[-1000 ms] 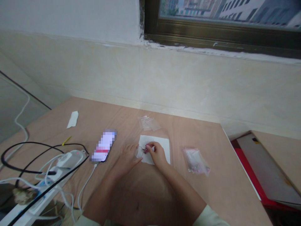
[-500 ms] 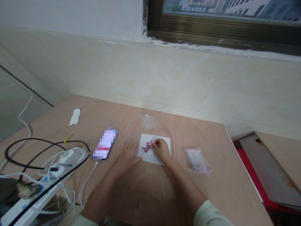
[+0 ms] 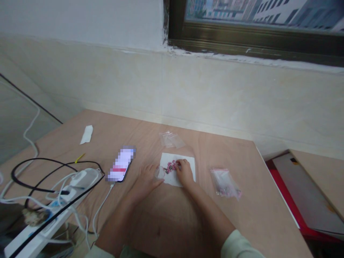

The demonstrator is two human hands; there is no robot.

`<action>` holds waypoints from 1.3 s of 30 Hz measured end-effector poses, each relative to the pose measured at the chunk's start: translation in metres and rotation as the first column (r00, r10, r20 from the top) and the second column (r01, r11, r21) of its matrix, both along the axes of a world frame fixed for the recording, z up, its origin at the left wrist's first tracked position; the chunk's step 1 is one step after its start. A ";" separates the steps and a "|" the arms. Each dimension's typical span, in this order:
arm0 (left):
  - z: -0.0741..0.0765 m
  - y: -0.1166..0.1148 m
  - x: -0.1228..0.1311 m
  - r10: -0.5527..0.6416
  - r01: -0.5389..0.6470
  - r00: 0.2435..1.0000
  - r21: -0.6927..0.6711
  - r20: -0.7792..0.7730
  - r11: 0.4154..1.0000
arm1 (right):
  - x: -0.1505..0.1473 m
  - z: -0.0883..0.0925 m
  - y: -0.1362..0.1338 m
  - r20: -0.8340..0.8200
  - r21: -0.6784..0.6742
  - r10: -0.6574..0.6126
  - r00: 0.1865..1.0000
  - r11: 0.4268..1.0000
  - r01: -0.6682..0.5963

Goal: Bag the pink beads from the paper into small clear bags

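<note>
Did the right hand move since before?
Yes. The right hand slid rightward, from the left edge of the white paper toward its middle.

The phone (image 3: 121, 166) left of the white sheet (image 3: 190, 162) has its screen blurred out. Pink bits (image 3: 170, 167) on the sheet are too small to identify; the right hand (image 3: 185, 174) hides part of it.

Bare table (image 3: 236, 215) right of the bag pile (image 3: 225, 183); cables (image 3: 53, 186) crowd left.

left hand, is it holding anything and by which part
The left hand appears to pinch a small clear bag beside the white paper, by the side nearest its fingers; the exact spot is too small to tell.
</note>
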State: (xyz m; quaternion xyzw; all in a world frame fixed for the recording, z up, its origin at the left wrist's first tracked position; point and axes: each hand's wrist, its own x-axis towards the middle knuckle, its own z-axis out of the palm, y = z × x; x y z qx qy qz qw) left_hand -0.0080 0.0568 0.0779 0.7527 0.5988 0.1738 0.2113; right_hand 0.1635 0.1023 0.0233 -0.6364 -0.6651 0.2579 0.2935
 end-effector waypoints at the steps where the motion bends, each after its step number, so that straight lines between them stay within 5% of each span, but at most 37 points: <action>1: 0.001 0.001 -0.001 0.000 0.000 1.000 0.003 0.008 1.000 | 0.001 -0.002 0.002 0.005 -0.006 0.026 1.000 1.000 -0.026; 8: 0.002 0.009 0.001 0.000 0.000 1.000 -0.007 -0.014 1.000 | -0.002 0.008 -0.001 -0.042 0.008 0.040 0.998 0.999 -0.040; 13: -0.011 0.011 0.004 -0.008 0.007 0.998 -0.028 -0.058 1.000 | -0.015 0.025 -0.014 -0.204 0.072 0.192 0.960 0.981 -0.181; 19: -0.007 0.004 -0.002 -0.020 0.020 0.998 0.005 -0.059 1.000 | -0.007 0.010 0.006 -0.018 0.053 0.050 0.999 0.997 -0.049; 26: 0.000 0.003 -0.006 -0.010 0.010 0.999 -0.006 -0.047 1.000 | 0.001 0.000 0.022 0.095 0.019 0.091 0.991 0.995 -0.093; 29: -0.001 0.006 -0.003 -0.014 0.014 0.999 0.004 -0.048 1.000 | -0.003 0.010 0.014 0.019 0.039 0.082 0.996 0.996 -0.082; 34: -0.006 0.013 0.001 -0.005 0.003 0.998 -0.017 -0.070 1.000 | -0.014 0.027 -0.002 -0.137 0.030 0.256 0.957 0.967 -0.254; 39: -0.006 0.013 -0.001 -0.011 0.011 0.999 0.007 -0.047 1.000 | -0.014 0.021 0.009 0.155 -0.025 0.021 0.988 1.000 -0.018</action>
